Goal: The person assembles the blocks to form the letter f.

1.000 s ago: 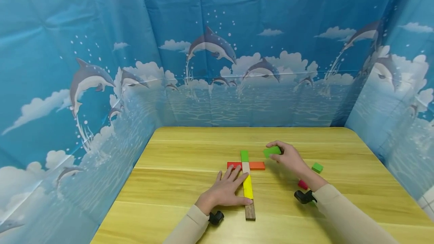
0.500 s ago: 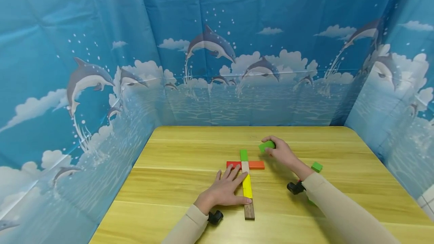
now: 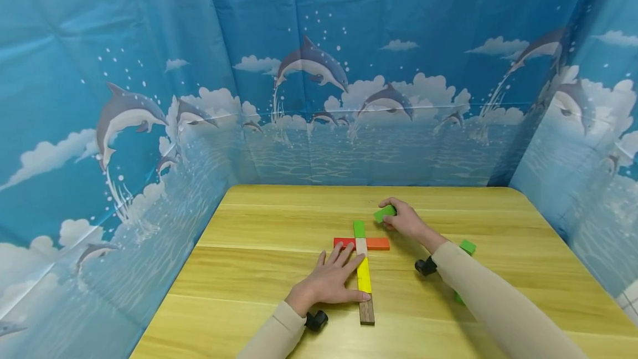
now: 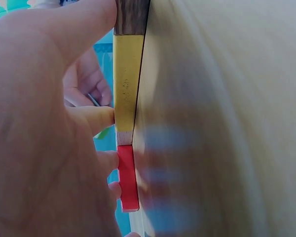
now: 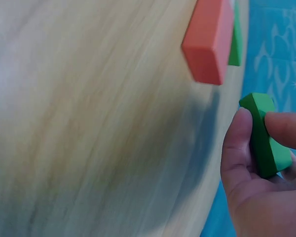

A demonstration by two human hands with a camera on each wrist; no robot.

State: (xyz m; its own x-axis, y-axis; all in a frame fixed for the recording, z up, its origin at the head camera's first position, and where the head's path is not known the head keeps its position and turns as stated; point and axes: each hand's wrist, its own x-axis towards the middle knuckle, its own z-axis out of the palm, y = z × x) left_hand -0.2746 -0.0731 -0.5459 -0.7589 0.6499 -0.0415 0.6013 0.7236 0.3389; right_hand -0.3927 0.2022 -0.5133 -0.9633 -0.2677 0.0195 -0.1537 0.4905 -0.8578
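1. Green block (image 3: 384, 213) is pinched between the thumb and fingers of the right hand (image 3: 406, 221), drawn in to the block's width; it sits tilted, apparently clear of the table (image 3: 249, 270), near the green end piece (image 3: 359, 229) of a flat cross
2. With the fingertips doing the visible holding, a slackened pinch could let the block twist or drop
3. If it comes down at this tilt, a corner would probably land first; a low sideways sweep could clip the end piece or the orange piece (image 3: 377, 244)
4. Left hand (image 3: 329, 281) lies with fingers spread, grasping nothing, its tips against the red piece (image 3: 344, 242) and yellow piece (image 3: 364, 276), thumb at the dark wooden piece (image 3: 366, 312); a sideways push there could skew the row and part it at the pale piece (image 3: 361, 247)
5. Right sleeve (image 3: 490, 292) crosses above a loose green block (image 3: 467, 246) and another green piece, mostly hidden (image 3: 459, 298); a sagging forearm might brush either
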